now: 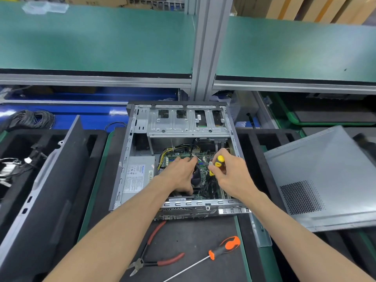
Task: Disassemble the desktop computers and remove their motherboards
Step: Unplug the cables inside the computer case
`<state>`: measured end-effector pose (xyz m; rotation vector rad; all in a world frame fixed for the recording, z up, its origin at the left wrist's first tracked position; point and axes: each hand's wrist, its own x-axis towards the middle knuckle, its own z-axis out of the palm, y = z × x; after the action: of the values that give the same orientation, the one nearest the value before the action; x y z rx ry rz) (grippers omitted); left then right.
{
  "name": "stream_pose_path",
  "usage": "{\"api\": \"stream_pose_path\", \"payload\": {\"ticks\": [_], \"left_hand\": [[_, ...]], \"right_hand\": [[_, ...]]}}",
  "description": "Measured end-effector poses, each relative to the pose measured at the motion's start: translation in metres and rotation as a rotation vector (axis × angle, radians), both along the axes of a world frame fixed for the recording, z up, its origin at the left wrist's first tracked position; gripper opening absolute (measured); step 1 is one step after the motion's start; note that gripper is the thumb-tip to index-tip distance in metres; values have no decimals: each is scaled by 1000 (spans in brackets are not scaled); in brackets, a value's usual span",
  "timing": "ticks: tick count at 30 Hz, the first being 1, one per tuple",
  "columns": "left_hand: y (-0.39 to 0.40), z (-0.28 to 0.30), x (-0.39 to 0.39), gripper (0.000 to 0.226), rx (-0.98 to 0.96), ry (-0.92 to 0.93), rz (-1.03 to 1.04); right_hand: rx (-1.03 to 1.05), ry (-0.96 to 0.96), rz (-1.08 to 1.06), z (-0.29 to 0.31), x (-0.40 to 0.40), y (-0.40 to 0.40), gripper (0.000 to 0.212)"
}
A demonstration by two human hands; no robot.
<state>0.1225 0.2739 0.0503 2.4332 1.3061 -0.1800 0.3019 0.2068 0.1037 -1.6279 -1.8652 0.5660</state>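
My right hand [232, 174]: fingers curled around the yellow-and-black screwdriver [217, 164], handle pointing far and slightly right, its tip hidden among the black cables below. My left hand [180, 173]: fingers stretched out nearly straight, lying on the motherboard [184, 154] beside the dark CPU cooler [197, 177]; whether they pinch anything I cannot tell.

Both hands are inside the open desktop case [132, 159], which lies on its side on the dark surface [195, 237], long axis running near to far, rear ports toward me. The motherboard sits flat in the case's right half; the grey power supply [137, 176] is left of it, the metal drive cage [187, 123] at the far end.

Near me on the surface: red-handled cutters [150, 259] and an orange-handled screwdriver [220, 250], apart. A removed grey side panel [325, 176] lies to the right.
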Motion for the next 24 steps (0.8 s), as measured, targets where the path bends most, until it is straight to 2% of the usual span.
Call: {"api": "stream_pose_path", "payload": {"ticks": [4, 14, 16, 19, 22, 24], "left_hand": [[0, 1, 0, 106, -11, 0, 5], [-2, 2, 0, 107, -24, -6, 12], [-2, 3, 0, 108, -19, -2, 9], [-2, 4, -1, 103, -15, -10, 0], [-3, 5, -1, 103, -26, -9, -1], [-4, 7, -1, 104, -15, 0, -8]], "right_hand": [[30, 80, -26, 1, 1, -2, 18], [35, 46, 57, 4, -2, -4, 21], [58, -74, 107, 10, -3, -4, 24], [22, -408, 190, 25, -11, 5, 30], [-276, -666, 169, 41, -21, 20, 35], [-503, -673, 141, 50, -26, 30, 24]]}}
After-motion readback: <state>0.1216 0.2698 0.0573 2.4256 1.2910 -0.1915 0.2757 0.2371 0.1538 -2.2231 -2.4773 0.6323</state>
